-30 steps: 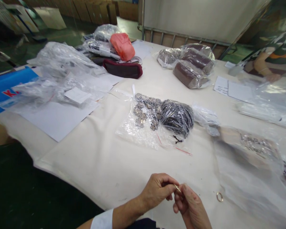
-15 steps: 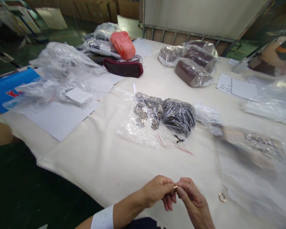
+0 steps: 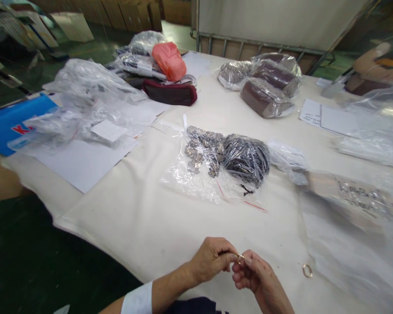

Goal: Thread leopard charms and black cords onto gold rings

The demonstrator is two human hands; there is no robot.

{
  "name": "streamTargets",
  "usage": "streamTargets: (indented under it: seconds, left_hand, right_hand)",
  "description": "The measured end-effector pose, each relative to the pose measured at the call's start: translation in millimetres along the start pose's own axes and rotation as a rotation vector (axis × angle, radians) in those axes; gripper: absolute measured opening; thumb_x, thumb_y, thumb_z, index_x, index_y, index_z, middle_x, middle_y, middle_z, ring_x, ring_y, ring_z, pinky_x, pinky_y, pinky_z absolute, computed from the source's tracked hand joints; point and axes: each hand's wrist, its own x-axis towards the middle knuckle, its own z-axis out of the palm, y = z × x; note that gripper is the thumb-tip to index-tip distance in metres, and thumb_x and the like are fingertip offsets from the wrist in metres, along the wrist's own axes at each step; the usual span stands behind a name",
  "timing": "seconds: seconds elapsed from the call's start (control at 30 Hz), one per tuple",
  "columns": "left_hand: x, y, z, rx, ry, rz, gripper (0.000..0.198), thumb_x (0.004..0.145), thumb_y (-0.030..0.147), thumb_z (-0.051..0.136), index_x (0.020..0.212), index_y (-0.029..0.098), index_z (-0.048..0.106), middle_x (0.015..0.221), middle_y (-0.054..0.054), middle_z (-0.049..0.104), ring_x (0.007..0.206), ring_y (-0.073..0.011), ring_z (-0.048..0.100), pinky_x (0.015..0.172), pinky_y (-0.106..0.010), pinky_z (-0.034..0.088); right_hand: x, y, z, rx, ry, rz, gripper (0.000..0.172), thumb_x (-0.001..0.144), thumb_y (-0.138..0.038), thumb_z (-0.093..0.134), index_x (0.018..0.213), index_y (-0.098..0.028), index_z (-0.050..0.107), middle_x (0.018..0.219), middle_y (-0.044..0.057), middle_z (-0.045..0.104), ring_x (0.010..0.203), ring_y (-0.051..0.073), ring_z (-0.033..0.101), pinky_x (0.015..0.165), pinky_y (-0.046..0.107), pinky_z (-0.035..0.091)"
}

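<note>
Between my two hands is a small gold metal ring (image 3: 240, 257), partly covered by fingertips. My left hand (image 3: 212, 260) pinches it from the left between thumb and forefinger. From the right, my right hand (image 3: 257, 275) grips it with thumb and forefinger, its other fingers curled in. A second gold ring (image 3: 307, 271) lies flat on the white tabletop (image 3: 183, 235), to the right of my right hand. Beyond my hands rests a clear zip bag (image 3: 196, 187) with metal chains (image 3: 203, 148) and a black bundle (image 3: 245, 159) wrapped in plastic.
Clear plastic bags (image 3: 94, 83), a blue packet (image 3: 16, 122) and white paper (image 3: 78, 168) lie at left. A maroon case (image 3: 170, 92) and wrapped brown items (image 3: 265, 93) stand farther back. A bag with handwriting (image 3: 356, 196) lies at right. Another person's arm (image 3: 373, 61) shows at far right.
My hands have shifted slightly and turned around the ring. My right hand's fingers have curled in more beneath it. The second ring stays on the table.
</note>
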Motion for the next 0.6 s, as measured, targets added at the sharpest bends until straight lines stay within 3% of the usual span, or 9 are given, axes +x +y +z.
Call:
streamTargets:
  seconds: [0.1,0.43,0.53,0.6]
  left_hand:
    - [2.7,-2.5,2.1,-0.103,0.012,-0.050,0.022,0.079,0.031,0.059,0.080,0.012,0.069,0.061,0.000,0.058,0.049,-0.0071,0.054,0.047,-0.016,0.041]
    - [20.8,-10.2,2.6,-0.102,0.030,-0.132,0.019,0.076,0.025,0.055,0.081,0.011,0.067,0.058,0.001,0.057,0.048,-0.0074,0.053,0.047,-0.017,0.041]
    - [32.3,-13.1,3.3,0.020,0.084,-0.122,0.021,0.078,0.022,0.051,0.089,0.012,0.066,0.066,-0.001,0.060,0.050,-0.0082,0.054,0.050,-0.019,0.044]
    - [46.5,-12.5,3.7,0.226,0.135,-0.007,0.021,0.080,0.019,0.049,0.090,0.013,0.066,0.073,-0.003,0.063,0.059,-0.0103,0.057,0.059,-0.021,0.047]
  right_hand:
    - [2.5,3.7,2.7,0.024,0.033,-0.081,0.034,0.070,-0.047,0.068,0.063,-0.016,0.057,0.060,0.002,0.061,0.047,0.011,0.053,0.042,0.021,0.042]
    - [21.5,7.2,-3.9,-0.047,0.122,-0.083,0.043,0.067,-0.056,0.067,0.057,-0.015,0.057,0.058,0.002,0.059,0.045,0.009,0.049,0.040,0.020,0.038]
    - [28.3,8.9,-11.4,-0.051,0.138,-0.089,0.043,0.065,-0.055,0.068,0.056,-0.015,0.056,0.058,0.002,0.059,0.046,0.010,0.049,0.040,0.020,0.038]
    - [32.2,9.6,-15.9,-0.049,0.152,-0.090,0.043,0.065,-0.055,0.068,0.055,-0.015,0.057,0.058,0.002,0.059,0.045,0.010,0.049,0.040,0.020,0.037]
